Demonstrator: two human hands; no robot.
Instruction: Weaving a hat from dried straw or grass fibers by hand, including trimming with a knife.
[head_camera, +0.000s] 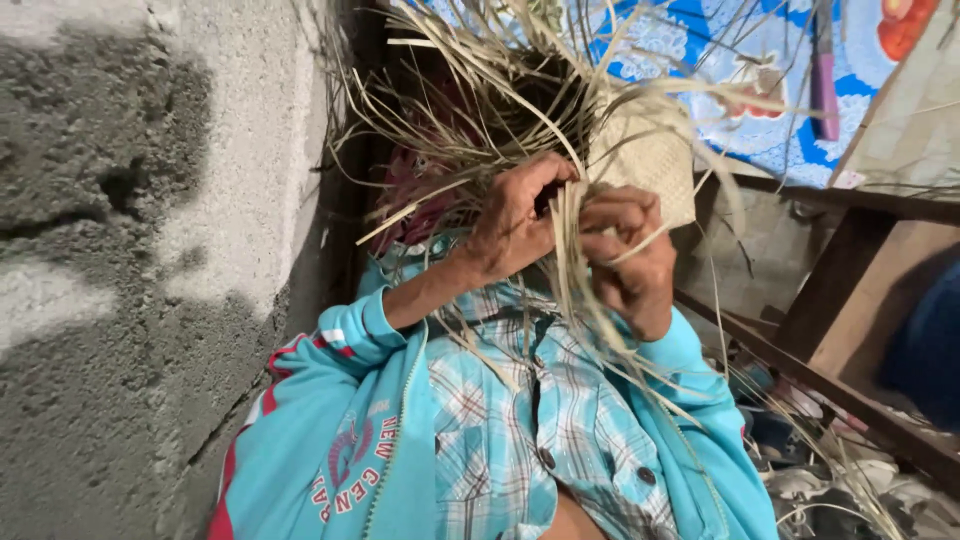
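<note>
My left hand (515, 225) and my right hand (630, 260) meet close in front of my chest, both closed on thin dried straw strips (570, 235). The strips run into a small pale woven mat piece (650, 160) just above my right hand. Many loose strip ends (450, 110) fan out above and to the left of the hands, and others hang down over my plaid shirt (520, 420). Turquoise jacket sleeves (350, 340) cover both arms to the wrist.
A rough grey concrete block wall (140, 250) fills the left side. A blue patterned cloth (720, 60) lies beyond the hands, with a pink-handled tool (824, 85) on it. Brown wooden beams (840, 330) slant at the right, above scattered clutter (840, 480).
</note>
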